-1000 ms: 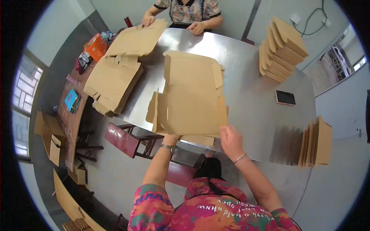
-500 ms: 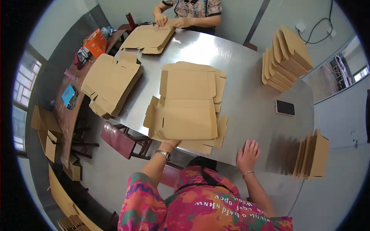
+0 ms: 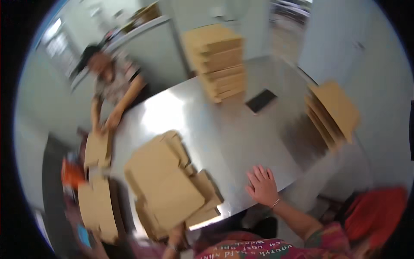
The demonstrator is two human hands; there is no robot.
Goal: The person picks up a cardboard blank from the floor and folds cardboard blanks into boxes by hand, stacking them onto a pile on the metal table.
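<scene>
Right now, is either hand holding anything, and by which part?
The right hand lies flat on the table, holding nothing. The left hand meets the flat cardboard's near edge; grip unclear.

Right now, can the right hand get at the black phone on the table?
Probably yes, with a stretch. The right hand lies flat on the metal table near its front edge, and the bare tabletop runs from it up to the phone. Nothing stands between them.

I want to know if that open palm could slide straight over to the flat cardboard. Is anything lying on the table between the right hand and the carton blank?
Nothing visible does. The right hand rests flat on the steel table, and only bare metal separates it from the carton blank. The dark phone lies farther back.
</scene>
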